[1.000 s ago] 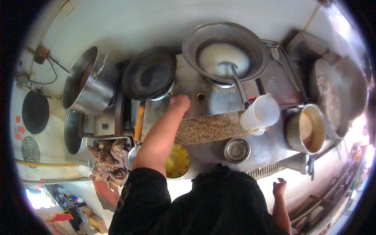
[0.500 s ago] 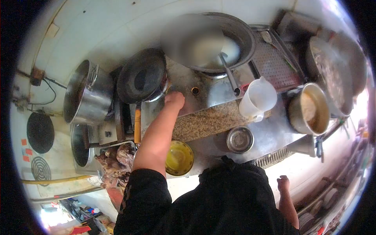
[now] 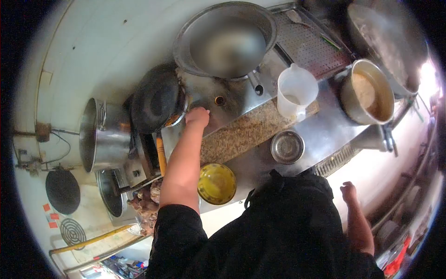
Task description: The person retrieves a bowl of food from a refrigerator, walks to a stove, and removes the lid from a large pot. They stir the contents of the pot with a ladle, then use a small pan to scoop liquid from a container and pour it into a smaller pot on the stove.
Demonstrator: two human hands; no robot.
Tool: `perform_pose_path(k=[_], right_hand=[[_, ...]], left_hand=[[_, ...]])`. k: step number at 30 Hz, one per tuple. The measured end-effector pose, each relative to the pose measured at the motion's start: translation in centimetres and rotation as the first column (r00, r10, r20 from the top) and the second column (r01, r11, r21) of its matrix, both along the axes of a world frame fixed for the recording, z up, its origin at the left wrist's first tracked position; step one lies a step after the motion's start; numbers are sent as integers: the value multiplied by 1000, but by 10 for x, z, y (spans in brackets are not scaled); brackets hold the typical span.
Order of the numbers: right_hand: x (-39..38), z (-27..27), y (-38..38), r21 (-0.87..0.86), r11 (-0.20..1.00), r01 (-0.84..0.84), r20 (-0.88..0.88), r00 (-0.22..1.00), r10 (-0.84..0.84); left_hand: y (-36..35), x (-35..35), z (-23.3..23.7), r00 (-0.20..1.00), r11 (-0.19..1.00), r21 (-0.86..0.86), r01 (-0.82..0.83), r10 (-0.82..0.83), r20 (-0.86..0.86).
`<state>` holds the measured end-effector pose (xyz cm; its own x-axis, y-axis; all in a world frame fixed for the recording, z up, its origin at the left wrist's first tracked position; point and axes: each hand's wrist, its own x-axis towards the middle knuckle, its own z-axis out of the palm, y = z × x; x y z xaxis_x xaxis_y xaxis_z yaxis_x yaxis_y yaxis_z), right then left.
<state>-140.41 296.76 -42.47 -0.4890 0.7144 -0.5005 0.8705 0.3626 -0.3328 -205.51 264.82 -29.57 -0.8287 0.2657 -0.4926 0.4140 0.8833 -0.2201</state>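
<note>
My left hand (image 3: 197,117) reaches to the steel stove top (image 3: 241,100), fingers closed, beside the right rim of a black frying pan (image 3: 160,100) with a wooden handle (image 3: 160,156). Whatever it grips, if anything, is hidden. A round hole (image 3: 219,100) in the stove top lies to its right. Above it sits a large wok (image 3: 183,49), its middle blurred. My right hand (image 3: 348,191) hangs at the lower right, away from the counter, fingers curled, with nothing visible in it.
On the counter stand a yellow bowl (image 3: 217,184), a metal bowl (image 3: 287,147), a white plastic jug (image 3: 297,90) and a pot of brownish liquid (image 3: 367,93). A perforated tray (image 3: 311,44) lies behind. At left are a tall steel pot (image 3: 104,135) and meat (image 3: 145,207).
The view has turned and shifted, so the wok sits further left and the frying pan lower. My left hand stays beside the pan, its fingers still closed. My right hand remains low at the side.
</note>
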Motion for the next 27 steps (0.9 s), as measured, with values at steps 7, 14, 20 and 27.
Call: perform_pose_path(k=[7, 14, 20, 27], right_hand=[[-6, 2, -11, -48, 992, 116, -26, 993, -118], [-37, 38, -7, -119, 981, 153, -65, 985, -161], [-131, 94, 13, 2, 1000, 15, -331, 944, -13], [-314, 227, 47, -140, 971, -192, -803, 596, 2]], left_hand=[[4, 9, 15, 999, 1000, -3, 9, -10, -31], [14, 29, 45, 979, 999, 40, -22, 30, -200], [-12, -30, -13, 938, 855, 490, 173, 8, -345], [70, 1, 78, 695, -371, 671, -642, 90, 714]])
